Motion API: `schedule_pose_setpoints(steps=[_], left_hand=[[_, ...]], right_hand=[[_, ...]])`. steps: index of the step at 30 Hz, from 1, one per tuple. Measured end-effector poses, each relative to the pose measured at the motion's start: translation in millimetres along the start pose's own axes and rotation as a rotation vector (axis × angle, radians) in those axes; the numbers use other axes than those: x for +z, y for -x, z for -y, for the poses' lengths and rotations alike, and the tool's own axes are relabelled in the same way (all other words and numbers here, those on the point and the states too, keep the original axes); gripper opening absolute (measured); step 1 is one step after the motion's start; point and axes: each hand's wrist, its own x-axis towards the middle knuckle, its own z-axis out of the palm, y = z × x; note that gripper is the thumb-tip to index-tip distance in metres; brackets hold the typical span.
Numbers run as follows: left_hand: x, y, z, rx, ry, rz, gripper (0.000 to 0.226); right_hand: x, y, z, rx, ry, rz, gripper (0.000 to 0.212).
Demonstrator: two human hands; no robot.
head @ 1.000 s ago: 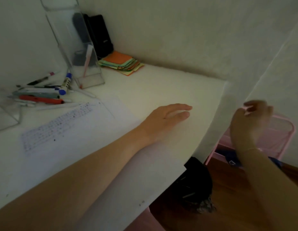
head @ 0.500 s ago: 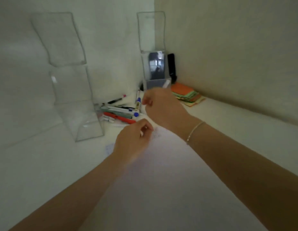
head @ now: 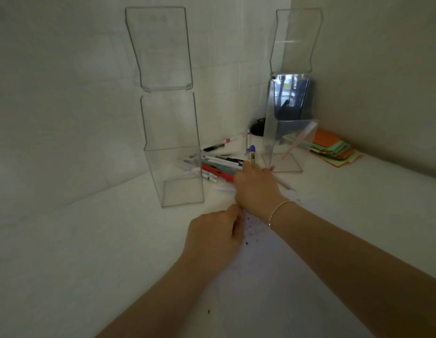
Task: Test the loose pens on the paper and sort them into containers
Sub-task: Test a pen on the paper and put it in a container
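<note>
A pile of loose pens lies on the white desk between two tall clear containers. My right hand is down on the near end of the pile with its fingers curled, and a white pen sticks out from under it to the right. My left hand rests on the top left edge of the test paper, thumb and fingers curled together on it. The paper bears small ink marks near my hands. The left container looks empty. The right container holds one pink pen.
A stack of orange and green sticky notes lies right of the right container by the wall. A dark holder stands behind that container and a small black object lies in the corner. Walls close in at the back and right.
The view swung from the desk's right edge to the corner. My right hand came from the pink basket beside the desk down onto the pens; my left hand curled onto the paper's top edge.
</note>
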Motion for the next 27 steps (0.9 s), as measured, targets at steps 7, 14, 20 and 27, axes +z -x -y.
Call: schedule_pose_setpoints(steps=[7,14,20,27], left_hand=[[-22,1,-5,-0.115,0.293,-0.132,0.027],[-22,3,-17,-0.083,0.370,-0.132,0.056],[-19,2,-15,-0.121,0.394,-0.074,0.049],[-22,3,-15,0.087,0.394,-0.163,0.032]], right_hand=[[-46,7,-12,0.281,-0.889,-0.153,0.020],[-56,42,-18,0.254,-1.421,-0.164,0.023],[-53,51,-26,0.139,-1.559,-0.310,0.014],[-48,58,-21,0.041,-1.592,0.094,0.019]])
